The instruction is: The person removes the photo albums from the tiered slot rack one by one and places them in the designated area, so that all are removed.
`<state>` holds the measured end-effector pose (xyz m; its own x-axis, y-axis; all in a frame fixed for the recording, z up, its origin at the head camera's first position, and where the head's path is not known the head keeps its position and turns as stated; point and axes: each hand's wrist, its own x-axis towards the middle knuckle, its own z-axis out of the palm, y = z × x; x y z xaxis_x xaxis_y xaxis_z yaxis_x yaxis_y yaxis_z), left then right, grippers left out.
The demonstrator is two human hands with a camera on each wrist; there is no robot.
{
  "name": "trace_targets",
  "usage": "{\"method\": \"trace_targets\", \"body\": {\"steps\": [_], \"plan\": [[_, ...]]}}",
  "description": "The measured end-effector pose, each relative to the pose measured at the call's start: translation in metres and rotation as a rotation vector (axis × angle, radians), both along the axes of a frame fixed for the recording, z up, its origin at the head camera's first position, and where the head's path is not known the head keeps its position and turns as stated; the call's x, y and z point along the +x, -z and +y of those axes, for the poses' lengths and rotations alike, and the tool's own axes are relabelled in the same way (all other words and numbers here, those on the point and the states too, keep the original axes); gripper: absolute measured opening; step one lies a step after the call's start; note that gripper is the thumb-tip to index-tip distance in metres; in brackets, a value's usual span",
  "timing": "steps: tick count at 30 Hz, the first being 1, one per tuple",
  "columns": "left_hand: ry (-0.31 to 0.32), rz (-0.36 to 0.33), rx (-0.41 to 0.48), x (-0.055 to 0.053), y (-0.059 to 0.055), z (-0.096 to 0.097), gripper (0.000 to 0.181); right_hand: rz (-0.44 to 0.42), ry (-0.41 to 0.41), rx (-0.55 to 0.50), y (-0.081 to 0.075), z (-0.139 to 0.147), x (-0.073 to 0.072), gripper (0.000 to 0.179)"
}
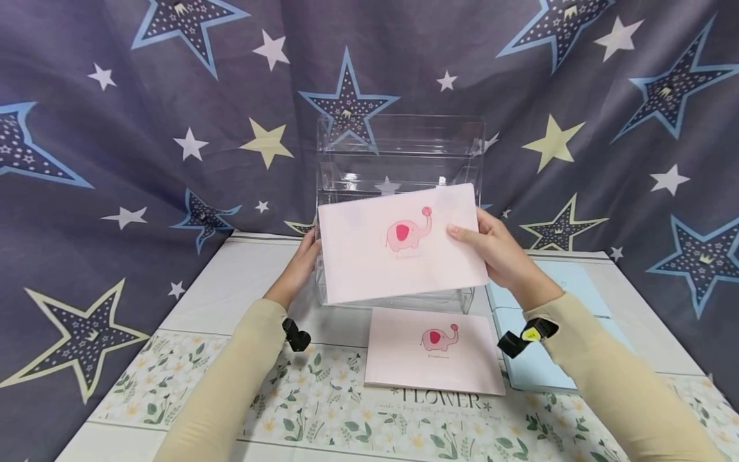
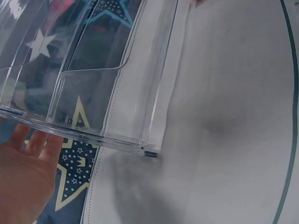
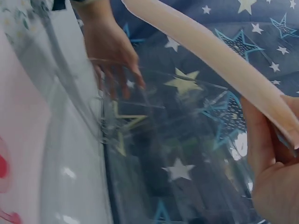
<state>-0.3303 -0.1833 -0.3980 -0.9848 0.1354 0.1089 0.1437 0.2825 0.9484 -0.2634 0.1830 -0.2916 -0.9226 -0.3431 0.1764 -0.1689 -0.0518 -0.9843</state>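
My right hand [image 1: 502, 250] grips the right edge of a pink elephant notebook [image 1: 358, 256], thumb on the cover and fingers behind. The notebook is tilted in front of a clear plastic tiered rack [image 1: 398, 138] and hides much of it. In the right wrist view the notebook [image 3: 210, 46] is seen edge-on, pinched by the right hand [image 3: 275, 168]. My left hand [image 1: 297, 269] rests against the rack's left side; the left wrist view shows its fairly straight fingers [image 2: 35, 144] at the rack's edge. A matching pink notebook stack [image 1: 398, 356] lies on the table below.
Light blue notebooks [image 1: 539, 359] lie to the right, partly under my right forearm. A white and floral cloth [image 1: 323, 410] covers the table. Behind the rack hangs a dark star-patterned curtain [image 1: 231, 96].
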Motion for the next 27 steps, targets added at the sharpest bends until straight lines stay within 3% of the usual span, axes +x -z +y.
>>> {"method": "trace_targets", "body": {"steps": [7,22,24,27], "plan": [[0.032,-0.039,0.023,0.001,-0.008,0.002,0.059,-0.148,-0.031,0.042,0.024,-0.004,0.014,0.046],[-0.006,0.01,-0.047,0.003,-0.002,0.002,0.057,-0.286,-0.124,0.038,0.079,-0.03,0.034,0.055],[0.003,-0.011,-0.046,0.008,-0.009,0.003,0.057,-0.302,-0.123,0.029,0.086,-0.037,0.038,0.055],[0.015,-0.019,-0.046,0.008,-0.01,0.002,0.058,-0.341,-0.109,0.003,0.094,-0.049,0.043,0.055]]}}
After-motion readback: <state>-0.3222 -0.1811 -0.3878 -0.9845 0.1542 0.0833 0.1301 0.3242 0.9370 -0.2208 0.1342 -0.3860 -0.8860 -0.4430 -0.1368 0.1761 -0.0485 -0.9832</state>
